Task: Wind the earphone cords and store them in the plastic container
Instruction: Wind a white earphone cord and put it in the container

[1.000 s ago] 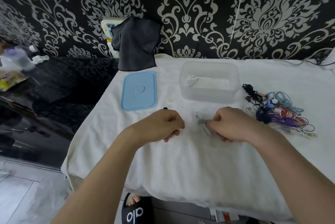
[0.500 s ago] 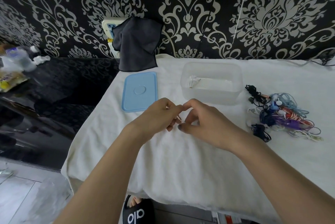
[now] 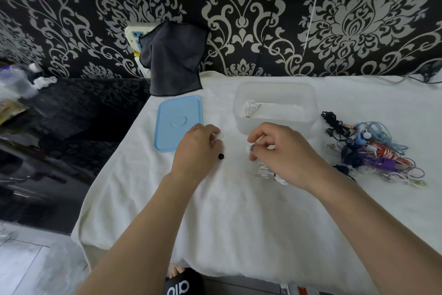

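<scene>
Your right hand (image 3: 284, 153) pinched a white earphone cord (image 3: 264, 171) at its fingertips (image 3: 252, 149), the wound bundle lying at six o'clock of them beneath your palm, while your left hand (image 3: 198, 149), fingers curled, rested at nine o'clock, its grasp unclear, before the plastic container (image 3: 275, 105).

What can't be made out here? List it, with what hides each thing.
Head view only:
- White earphone cord: mostly hidden under the right hand.
- Left hand: its fingertips curl out of sight, so any grip is unclear.
- Tangled earphone pile: cords overlap, count unreadable.
- Wound earphone in the plastic container: too small for detail.
</scene>
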Available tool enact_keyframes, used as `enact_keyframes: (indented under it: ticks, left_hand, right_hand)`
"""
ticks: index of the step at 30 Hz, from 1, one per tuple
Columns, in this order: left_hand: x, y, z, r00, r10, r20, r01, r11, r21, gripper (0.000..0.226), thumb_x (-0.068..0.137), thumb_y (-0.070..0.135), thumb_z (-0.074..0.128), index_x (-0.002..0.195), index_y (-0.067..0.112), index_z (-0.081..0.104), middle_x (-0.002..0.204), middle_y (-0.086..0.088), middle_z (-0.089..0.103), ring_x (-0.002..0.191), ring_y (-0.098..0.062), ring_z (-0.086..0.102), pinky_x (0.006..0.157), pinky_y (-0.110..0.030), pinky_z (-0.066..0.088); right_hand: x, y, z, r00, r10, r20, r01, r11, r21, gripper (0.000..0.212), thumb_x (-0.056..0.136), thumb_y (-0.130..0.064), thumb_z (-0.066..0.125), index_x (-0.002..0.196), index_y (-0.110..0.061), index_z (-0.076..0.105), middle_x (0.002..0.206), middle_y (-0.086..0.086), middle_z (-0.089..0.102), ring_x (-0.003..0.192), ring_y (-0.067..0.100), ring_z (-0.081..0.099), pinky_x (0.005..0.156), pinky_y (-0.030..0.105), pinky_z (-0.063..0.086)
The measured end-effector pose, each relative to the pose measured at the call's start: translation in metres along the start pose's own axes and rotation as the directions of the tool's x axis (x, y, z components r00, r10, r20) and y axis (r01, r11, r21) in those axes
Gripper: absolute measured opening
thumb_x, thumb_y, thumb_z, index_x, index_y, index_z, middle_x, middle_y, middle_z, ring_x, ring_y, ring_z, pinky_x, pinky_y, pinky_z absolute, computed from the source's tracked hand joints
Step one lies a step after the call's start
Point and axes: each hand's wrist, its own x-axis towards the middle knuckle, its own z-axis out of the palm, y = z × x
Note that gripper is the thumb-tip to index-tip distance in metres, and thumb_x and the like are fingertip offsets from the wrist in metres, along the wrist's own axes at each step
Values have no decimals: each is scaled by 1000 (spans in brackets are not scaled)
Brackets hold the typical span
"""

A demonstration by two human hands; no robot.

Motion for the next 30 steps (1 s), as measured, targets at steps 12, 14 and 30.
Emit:
enact_keyframes:
  ticks: [12, 14, 30]
  left_hand:
    - [11, 15, 7, 997, 82, -2, -81, 991, 106, 19, 92, 6, 57, 103, 13, 71, 94, -6, 59, 86, -28, 61, 75, -37, 51]
    - [12, 17, 8, 996, 90, 1, -89, 989, 118, 17, 90, 4, 57, 98, 12, 70, 90, -5, 58, 83, -29, 61, 71, -36, 50]
    - [-38, 43, 8, 891, 280, 356, -213, 953, -217, 25, 83, 2, 70, 81, 27, 66, 80, 5, 65, 68, -2, 57, 66, -13, 43]
  right_hand:
    - [-2, 8, -5, 1000, 10, 27, -7, 992, -127, 8, 94, -21, 60, 97, -28, 64, 83, -9, 74, 55, 3, 57, 46, 12, 36]
    - [-1, 8, -5, 1000, 8, 29, -5, 992, -126, 9, 94, -21, 59, 97, -27, 64, 83, -9, 74, 47, 2, 52, 43, 12, 35]
    - [-15, 14, -27, 974, 173, 146, -134, 961, -241, 16, 85, -17, 66, 97, -29, 65, 77, -11, 77, 68, 0, 60, 54, 18, 38]
